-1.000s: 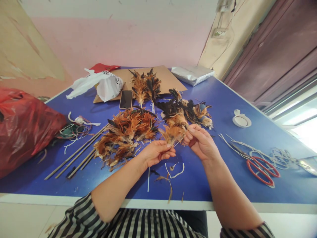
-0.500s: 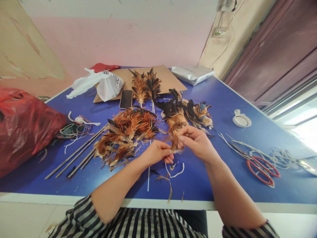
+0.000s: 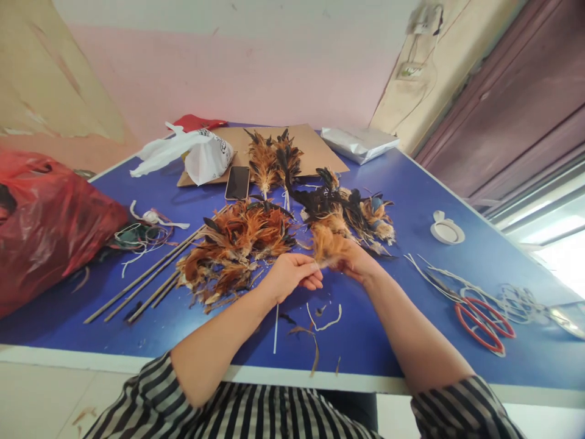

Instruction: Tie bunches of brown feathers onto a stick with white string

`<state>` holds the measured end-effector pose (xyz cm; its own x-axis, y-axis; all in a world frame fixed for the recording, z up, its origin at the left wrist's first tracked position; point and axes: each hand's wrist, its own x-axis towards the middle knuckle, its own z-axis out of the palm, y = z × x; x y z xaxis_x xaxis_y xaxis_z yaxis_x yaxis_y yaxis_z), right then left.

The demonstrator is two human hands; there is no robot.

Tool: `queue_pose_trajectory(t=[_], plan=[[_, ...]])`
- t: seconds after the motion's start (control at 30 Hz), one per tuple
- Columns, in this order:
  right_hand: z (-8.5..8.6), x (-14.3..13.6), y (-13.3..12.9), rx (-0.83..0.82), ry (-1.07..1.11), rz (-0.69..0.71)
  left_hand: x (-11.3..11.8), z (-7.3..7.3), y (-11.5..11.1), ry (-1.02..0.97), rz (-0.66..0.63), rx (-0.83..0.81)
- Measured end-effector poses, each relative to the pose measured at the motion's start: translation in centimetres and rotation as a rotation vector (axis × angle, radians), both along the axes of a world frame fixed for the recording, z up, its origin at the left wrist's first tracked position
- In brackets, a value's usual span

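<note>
My left hand [image 3: 297, 277] pinches the pale quill end of a light brown feather tuft [image 3: 329, 242] between thumb and fingertips. Close beside it, my right hand [image 3: 361, 261] is behind and against the tuft, which hides most of its fingers, so I cannot tell their grip. Beyond the right hand lies a pile of black and tan feathers [image 3: 336, 204]. A pile of reddish-brown feathers [image 3: 249, 228] spreads to the left of my hands. On the table in front of me are loose feathers [image 3: 315, 353] and a short white string [image 3: 325, 328].
Thin sticks [image 3: 150, 277] and a red plastic bag [image 3: 55, 225] are at left. Red-handled scissors [image 3: 485, 326], tangled string [image 3: 512, 299] and a white tape roll [image 3: 446, 230] lie at right. Behind are a phone [image 3: 237, 183], cardboard [image 3: 320, 152] and two feather bundles [image 3: 273, 160].
My right hand has moved from a pinch on the tuft to behind it, slightly farther away. The tuft now fans out wider. My left hand keeps its pinch.
</note>
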<state>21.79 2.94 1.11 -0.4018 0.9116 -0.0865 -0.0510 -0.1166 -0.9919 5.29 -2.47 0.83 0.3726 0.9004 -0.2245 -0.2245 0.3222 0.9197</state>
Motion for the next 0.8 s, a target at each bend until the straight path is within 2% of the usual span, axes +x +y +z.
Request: queue_pose_trajectory(t=[0.13, 0.23, 0.3, 0.47, 0.6, 0.7, 0.8], plan=[[-1.2, -0.2, -1.4, -0.252, 0.256, 0.011, 0.1, -0.6, 0.7, -0.11, 0.187, -0.152], [-1.2, -0.8, -2.6, -0.304, 0.306, 0.016, 0.3, -0.8, 0.8, -0.147, 0.245, -0.179], [-1.0, -1.2, -3.3, -0.281, 0.299, -0.009, 0.4, -0.8, 0.7, -0.159, 0.262, -0.178], [-0.4, -1.9, -4.6, -0.067, 0.096, -0.051, 0.4, -1.0, 0.7, -0.177, 0.313, -0.138], [0.6, -2.5, -5.8, 0.148, -0.186, -0.037, 0.3, -1.4, 0.8, -0.109, 0.341, -0.009], [1.9, -3.2, -6.6, 0.389, -0.403, -0.021, 0.4, -1.9, 0.6, 0.031, 0.29, 0.169], [3.5, -3.5, -6.3, 0.534, -0.555, 0.106, 0.7, -2.3, 0.0, 0.146, 0.176, 0.326]])
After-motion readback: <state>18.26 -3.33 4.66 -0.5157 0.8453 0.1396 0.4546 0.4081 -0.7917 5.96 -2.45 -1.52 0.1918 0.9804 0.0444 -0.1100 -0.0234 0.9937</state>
